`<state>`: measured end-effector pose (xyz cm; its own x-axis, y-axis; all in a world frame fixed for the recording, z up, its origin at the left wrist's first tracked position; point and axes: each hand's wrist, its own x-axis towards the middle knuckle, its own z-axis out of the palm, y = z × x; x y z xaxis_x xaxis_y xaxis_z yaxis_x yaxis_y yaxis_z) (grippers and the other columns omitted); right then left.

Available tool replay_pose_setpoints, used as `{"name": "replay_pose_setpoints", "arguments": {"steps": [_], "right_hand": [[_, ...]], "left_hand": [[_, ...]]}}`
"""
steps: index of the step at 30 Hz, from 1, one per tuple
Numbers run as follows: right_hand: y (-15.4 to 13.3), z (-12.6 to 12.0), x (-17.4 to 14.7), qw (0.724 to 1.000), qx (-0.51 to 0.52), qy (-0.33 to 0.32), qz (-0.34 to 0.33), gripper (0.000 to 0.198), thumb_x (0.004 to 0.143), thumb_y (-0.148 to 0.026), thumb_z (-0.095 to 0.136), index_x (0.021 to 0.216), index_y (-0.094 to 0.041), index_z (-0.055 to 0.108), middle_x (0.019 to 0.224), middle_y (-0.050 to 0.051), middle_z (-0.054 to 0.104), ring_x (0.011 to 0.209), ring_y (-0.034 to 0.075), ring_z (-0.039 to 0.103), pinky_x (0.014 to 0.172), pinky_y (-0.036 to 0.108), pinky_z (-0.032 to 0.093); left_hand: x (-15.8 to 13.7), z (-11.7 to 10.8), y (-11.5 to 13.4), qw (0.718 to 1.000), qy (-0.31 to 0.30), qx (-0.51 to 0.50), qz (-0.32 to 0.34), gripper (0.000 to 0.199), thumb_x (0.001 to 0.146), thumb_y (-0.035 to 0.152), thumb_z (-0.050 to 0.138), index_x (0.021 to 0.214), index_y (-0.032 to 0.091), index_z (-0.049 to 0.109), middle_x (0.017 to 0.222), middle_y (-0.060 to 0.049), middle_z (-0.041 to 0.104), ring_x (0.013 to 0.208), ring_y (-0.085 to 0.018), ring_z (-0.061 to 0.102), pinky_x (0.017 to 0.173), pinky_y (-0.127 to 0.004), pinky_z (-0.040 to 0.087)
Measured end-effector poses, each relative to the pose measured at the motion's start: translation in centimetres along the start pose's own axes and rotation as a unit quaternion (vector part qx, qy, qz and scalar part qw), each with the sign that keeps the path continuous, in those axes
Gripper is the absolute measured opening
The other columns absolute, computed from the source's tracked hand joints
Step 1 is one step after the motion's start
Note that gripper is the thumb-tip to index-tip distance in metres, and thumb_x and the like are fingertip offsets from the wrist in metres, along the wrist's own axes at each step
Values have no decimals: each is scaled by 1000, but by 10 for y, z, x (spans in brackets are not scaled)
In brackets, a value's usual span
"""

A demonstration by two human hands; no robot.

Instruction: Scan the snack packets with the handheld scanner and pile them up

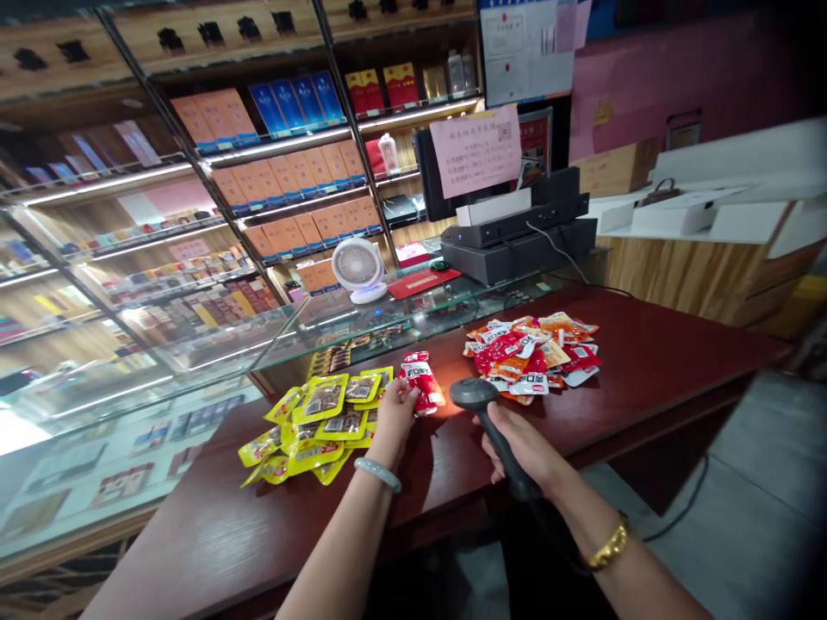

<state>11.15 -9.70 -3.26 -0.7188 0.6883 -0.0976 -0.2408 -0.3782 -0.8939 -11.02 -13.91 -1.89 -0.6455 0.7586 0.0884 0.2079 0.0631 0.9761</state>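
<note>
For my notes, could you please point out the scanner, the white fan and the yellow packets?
Scanner (475, 393): head view, its rounded head.
White fan (357, 263): head view, its grille.
Yellow packets (324, 399): head view, an upper packet's front.

A table (213, 525) bears yellow packets (323, 399) and red packets (500, 349).

Scanner (505, 448) looks like matt plastic, yellow packets (325, 419) left and red packets (504, 349) right seem shiny plastic film, counter (207, 517)'s smooth, glossy wood.
</note>
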Motion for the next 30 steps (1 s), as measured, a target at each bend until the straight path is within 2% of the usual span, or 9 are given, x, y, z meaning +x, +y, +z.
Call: {"name": "replay_pose_setpoints", "arguments": {"steps": [2, 4, 7, 9, 15, 18, 21, 26, 30], "right_hand": [[2, -1, -1, 1000, 10, -2, -7, 52, 81, -70, 55, 93, -20, 54, 47, -10, 50, 31, 8, 44, 39, 26, 51], [3, -2, -4, 1000, 15, -7, -20, 52, 81, -70, 56, 94, -20, 54, 48, -10, 50, 31, 8, 44, 39, 25, 50], [2, -3, -11, 999, 5, -7, -43, 52, 81, -69, 57, 95, -20, 53, 50, -10, 51, 33, 8, 45, 41, 24, 50], [0, -5, -16, 999, 1, 11, -53, 51, 82, -69, 56, 95, -19, 54, 50, -9, 51, 34, 8, 45, 41, 23, 49], [-10, -29, -24, 987, -4, 131, -96, 51, 81, -69, 57, 98, -21, 55, 50, -9, 49, 36, 8, 44, 42, 25, 50], [-15, -43, -29, 977, -24, 183, -111, 51, 80, -70, 58, 93, -21, 54, 51, -8, 49, 37, 9, 46, 44, 27, 51], [-18, -52, -35, 972, -31, 200, -118, 50, 80, -70, 58, 90, -22, 53, 52, -8, 49, 38, 9, 46, 44, 26, 51], [-21, -61, -42, 969, -18, 214, -122, 48, 82, -69, 56, 87, -22, 51, 51, -8, 49, 39, 9, 45, 44, 24, 49], [-23, -64, -43, 970, -24, 216, -113, 49, 82, -69, 55, 94, -22, 53, 52, -8, 50, 40, 9, 45, 44, 24, 48]], "left_hand": [[0, -9, -3, 998, -3, 59, -10, 23, 82, 40, 61, 82, 21, 48, 61, 5, 52, 46, -9, 47, 48, -21, 35], [-2, -18, -1, 981, 17, 191, 12, 19, 82, 36, 61, 81, 20, 50, 65, 1, 56, 55, -14, 56, 56, -25, 41], [-8, -25, 8, 911, 89, 383, 123, 19, 80, 30, 64, 93, 18, 55, 88, -9, 64, 90, -24, 62, 81, -34, 46], [-12, -19, 17, 881, 103, 425, 182, 27, 82, 29, 63, 104, 17, 56, 103, -13, 63, 105, -27, 59, 92, -39, 43], [-3, 53, 30, 909, -63, 360, 202, 27, 82, 33, 65, 104, 18, 64, 105, -11, 67, 98, -25, 61, 88, -35, 45], [11, 97, 35, 913, -97, 345, 192, 28, 83, 39, 63, 98, 17, 68, 98, -13, 69, 91, -24, 63, 82, -32, 46], [25, 129, 46, 899, -110, 391, 166, 37, 88, 49, 53, 89, 16, 70, 93, -14, 70, 88, -24, 65, 79, -31, 46], [32, 151, 63, 837, -129, 521, 108, 61, 75, 72, 55, 93, 16, 69, 107, -19, 69, 100, -32, 64, 80, -35, 47], [31, 147, 57, 838, -155, 515, 93, 62, 71, 73, 58, 91, 15, 66, 104, -19, 69, 97, -32, 65, 74, -33, 46]]}}
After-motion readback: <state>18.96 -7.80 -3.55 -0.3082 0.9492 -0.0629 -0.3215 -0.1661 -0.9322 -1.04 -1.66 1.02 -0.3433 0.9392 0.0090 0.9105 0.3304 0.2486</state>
